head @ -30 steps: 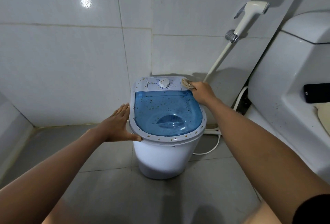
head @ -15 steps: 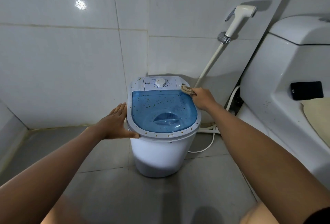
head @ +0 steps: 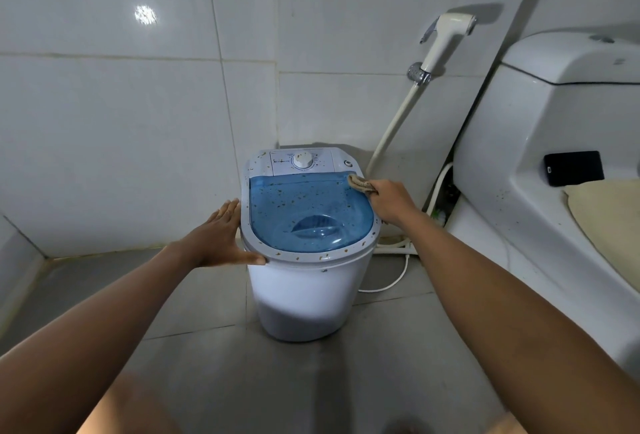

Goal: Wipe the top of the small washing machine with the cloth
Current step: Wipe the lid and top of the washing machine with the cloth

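Grey-tiled bathroom floor is carrying the small washing machine (head: 304, 246), which is being steadied by the left hand (head: 221, 236), spread flat vs. its rim, while the cloth (head: 360, 184) is being bunched in the right hand (head: 391, 199) at the speckled lid's (head: 308, 212) back-right corner, prob. for wiping.

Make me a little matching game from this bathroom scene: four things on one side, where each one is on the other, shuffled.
Things:
1. cloth
2. left hand
3. black phone
4. dial

Places:
A. on the toilet
B. flat against the washing machine's left side
C. middle of the white control panel
D. bunched in the right hand at the blue lid's far right corner

Pairs: 1-D, 2-B, 3-A, 4-C
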